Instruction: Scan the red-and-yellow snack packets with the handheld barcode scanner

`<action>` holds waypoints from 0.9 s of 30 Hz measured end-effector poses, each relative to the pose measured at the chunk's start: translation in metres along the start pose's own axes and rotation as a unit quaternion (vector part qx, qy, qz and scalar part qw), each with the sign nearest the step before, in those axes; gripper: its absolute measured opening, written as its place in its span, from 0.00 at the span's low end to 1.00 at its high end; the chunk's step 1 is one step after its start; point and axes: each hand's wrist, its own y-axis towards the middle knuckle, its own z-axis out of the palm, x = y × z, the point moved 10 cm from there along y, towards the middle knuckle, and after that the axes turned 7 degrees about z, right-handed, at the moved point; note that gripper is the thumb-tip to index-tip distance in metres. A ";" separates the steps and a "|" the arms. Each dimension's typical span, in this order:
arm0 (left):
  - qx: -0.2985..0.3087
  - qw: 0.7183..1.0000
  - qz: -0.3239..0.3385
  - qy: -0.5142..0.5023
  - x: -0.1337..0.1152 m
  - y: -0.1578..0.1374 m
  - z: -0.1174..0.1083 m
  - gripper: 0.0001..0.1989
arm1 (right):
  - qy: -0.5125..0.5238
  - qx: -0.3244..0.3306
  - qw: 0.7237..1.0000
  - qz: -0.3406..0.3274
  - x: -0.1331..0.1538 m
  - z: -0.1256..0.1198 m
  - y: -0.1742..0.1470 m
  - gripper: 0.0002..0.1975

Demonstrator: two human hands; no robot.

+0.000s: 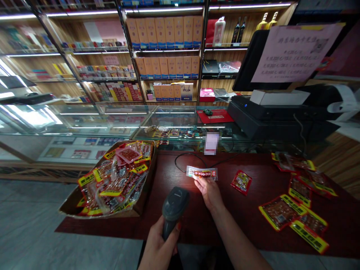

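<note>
Wrapped round the handle of a dark barcode scanner (pixel 174 204), my left hand (pixel 162 242) is closed near the front edge of the table. The scanner's head points away from me, and a bright patch of light shows on the table just past it. My right hand (pixel 208 191) pinches a narrow snack packet (pixel 201 173) with clear, red and white wrapping, held crosswise beyond the scanner. To the right of that hand lies a small red snack packet (pixel 242 182), apart from it.
A cardboard box (pixel 143 210) piled with snack packets stands at the left. More packets (pixel 281 212) lie loose on the right of the dark red table (pixel 191 221). Behind are a glass counter (pixel 171 119), a monitor (pixel 250 60) with a paper sign, and shelves. A cable (pixel 180 156) curves across the table.
</note>
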 end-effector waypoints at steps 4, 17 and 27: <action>-0.003 1.000 0.000 -0.004 -0.001 0.003 0.001 0.26 | 0.003 -0.006 1.000 -0.001 0.000 -0.002 0.001 0.06; 0.011 1.000 -0.003 -0.015 0.001 0.012 0.004 0.28 | -0.022 -0.019 1.000 0.007 -0.004 -0.005 0.005 0.14; -0.021 0.999 0.003 -0.031 0.001 0.032 0.007 0.19 | -0.013 -0.006 1.000 0.008 0.003 0.002 -0.003 0.09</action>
